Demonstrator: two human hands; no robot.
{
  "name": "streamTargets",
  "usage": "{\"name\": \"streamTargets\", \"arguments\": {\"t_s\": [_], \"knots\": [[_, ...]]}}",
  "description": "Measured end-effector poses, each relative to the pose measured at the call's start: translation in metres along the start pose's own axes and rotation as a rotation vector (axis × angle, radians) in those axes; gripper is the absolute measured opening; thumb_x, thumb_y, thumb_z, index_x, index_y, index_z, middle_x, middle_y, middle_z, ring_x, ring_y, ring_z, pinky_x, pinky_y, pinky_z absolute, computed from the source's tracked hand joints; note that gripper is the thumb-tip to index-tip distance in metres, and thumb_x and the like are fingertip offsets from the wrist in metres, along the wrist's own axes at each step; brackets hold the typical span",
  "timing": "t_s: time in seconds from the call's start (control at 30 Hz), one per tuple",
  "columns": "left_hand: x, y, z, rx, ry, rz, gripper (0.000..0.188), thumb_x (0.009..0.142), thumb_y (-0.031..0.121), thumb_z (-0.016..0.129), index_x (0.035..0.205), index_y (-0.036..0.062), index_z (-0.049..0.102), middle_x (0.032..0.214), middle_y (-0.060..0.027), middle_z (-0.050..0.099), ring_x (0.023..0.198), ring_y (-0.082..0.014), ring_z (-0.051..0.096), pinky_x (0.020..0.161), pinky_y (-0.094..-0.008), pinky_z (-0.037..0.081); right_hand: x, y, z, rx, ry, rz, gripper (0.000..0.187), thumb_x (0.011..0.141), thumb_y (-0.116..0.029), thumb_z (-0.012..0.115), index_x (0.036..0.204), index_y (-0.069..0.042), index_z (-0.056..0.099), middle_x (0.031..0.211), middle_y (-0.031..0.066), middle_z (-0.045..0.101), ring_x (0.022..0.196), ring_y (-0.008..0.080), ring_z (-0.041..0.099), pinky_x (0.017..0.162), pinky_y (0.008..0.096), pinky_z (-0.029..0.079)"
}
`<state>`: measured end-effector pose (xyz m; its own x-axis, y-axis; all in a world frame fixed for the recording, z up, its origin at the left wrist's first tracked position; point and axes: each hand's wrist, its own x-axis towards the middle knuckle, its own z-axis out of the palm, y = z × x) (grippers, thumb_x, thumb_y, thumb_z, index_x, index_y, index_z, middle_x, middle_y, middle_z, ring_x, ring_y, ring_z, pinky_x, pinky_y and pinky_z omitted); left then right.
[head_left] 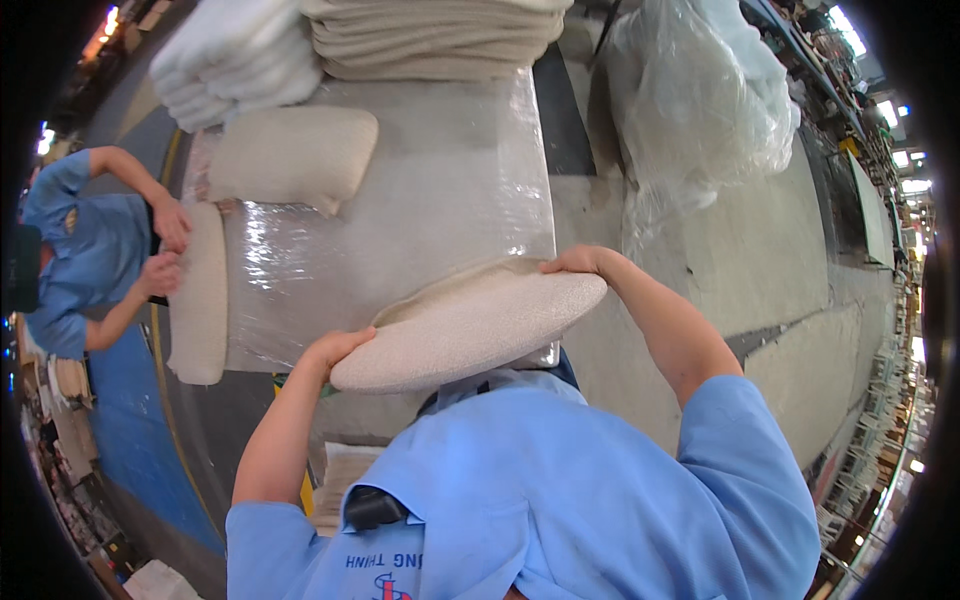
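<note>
A cream, nubby-textured cushion (475, 340) is tilted at the near edge of the table, against my body. My left hand (343, 350) grips its left end, with the thumb over the upper edge. At its upper right corner, my right hand (578, 260) is closed on the edge. Along the far side the cover's edge gapes a little, and a paler inner face shows there. The fingers under the cushion are hidden. A second beige cushion (295, 155) lies flat on the plastic-covered table (400, 190), beyond my left hand.
At the left, a co-worker in a blue shirt (95, 250) has both hands at another cushion (198, 300). Folded beige fabric (435, 40) and a white soft pile (235, 65) stand at the table's far end. A big clear plastic bag (700, 100) is at the far right.
</note>
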<state>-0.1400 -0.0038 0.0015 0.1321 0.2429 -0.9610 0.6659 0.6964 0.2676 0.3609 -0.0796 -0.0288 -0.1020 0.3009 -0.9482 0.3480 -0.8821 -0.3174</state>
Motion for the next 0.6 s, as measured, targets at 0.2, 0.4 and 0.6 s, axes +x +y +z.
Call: {"name": "streamTargets", "arguments": {"t_s": [0.2,0.4,0.6], "knots": [[-0.008,0.008,-0.007,0.163,0.173,-0.014,0.061,0.109,0.051,0.059,0.136,-0.0031,0.068,0.125,-0.0189,0.077,0.108,-0.0259,0.075,0.095,-0.0417,0.058,0.012,-0.011,-0.002,-0.074,-0.003,-0.019,0.058,0.104,-0.046,0.071,0.137,0.003,0.072,0.129,0.0148,0.076,0.108,0.022,0.074,0.097,0.0389,0.056],[-0.126,0.06,0.056,0.73,0.175,0.943,0.067,0.101,0.045,0.072,0.145,-0.0041,0.059,0.135,-0.0243,0.07,0.129,-0.0361,0.066,0.11,-0.0427,0.051,-0.001,-0.006,0.001,-0.155,0.023,0.056,0.061,0.102,-0.048,0.073,0.14,0.0,0.071,0.137,0.0167,0.073,0.12,0.0262,0.07,0.106,0.0412,0.052],[-0.111,0.028,0.157,1.177,0.19,1.029,0.096,0.09,0.049,0.082,0.162,-0.0003,0.041,0.158,-0.0267,0.053,0.141,-0.0429,0.056,0.119,-0.0478,0.046,-0.014,-0.008,0.017,-0.565,0.317,-0.118,0.067,0.101,-0.052,0.071,0.144,-0.002,0.068,0.144,0.0236,0.068,0.132,0.0367,0.066,0.113,0.0461,0.049]]}}
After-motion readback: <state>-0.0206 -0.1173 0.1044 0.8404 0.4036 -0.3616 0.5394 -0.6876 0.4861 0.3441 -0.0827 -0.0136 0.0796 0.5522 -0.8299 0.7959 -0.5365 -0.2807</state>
